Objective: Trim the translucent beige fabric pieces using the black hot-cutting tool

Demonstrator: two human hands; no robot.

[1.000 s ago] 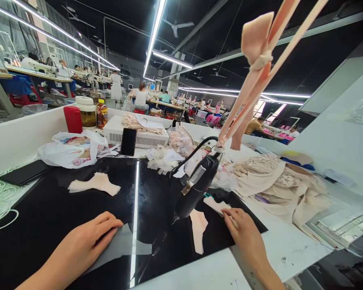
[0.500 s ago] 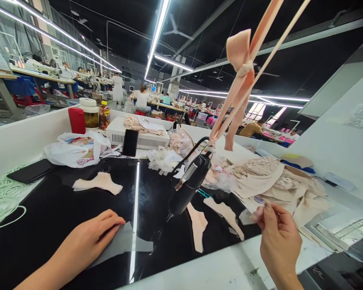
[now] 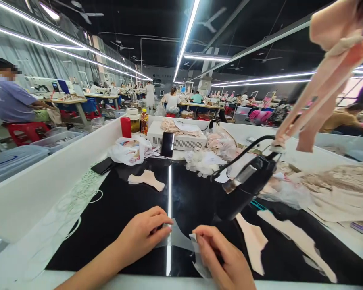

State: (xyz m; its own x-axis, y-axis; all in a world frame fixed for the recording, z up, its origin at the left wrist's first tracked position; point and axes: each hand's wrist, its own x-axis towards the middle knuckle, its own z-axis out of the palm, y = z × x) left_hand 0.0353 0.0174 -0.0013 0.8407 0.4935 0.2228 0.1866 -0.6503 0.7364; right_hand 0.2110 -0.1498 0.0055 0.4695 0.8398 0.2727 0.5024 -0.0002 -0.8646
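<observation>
The left hand [image 3: 142, 233] is over the black board [image 3: 109, 229] on the white tabletop [image 3: 157, 283], its fingertips at the upper edge of a flat translucent grey sheet [image 3: 181, 240]. Its thumb and forefinger are close together, but I cannot tell whether that grip has the sheet between them. The right hand [image 3: 222, 253] has a narrow grip, thumb and forefinger pinching a small translucent piece [image 3: 199, 257] that hangs down just beside the sheet's right end.

Beyond the right hand, a black handheld tool [image 3: 248, 187] hangs tilted from a knotted peach fabric strap [image 3: 323, 86]. Two peach fabric cutouts, one notched [image 3: 252, 241] and one long [image 3: 299, 237], lie on the board to the right of that hand; a third cutout [image 3: 147, 180] lies farther back on the left. At the board's far edge a smartphone [image 3: 167, 144] leans on a vented white box [image 3: 181, 141], with a white plastic bag [image 3: 131, 151] to its left
</observation>
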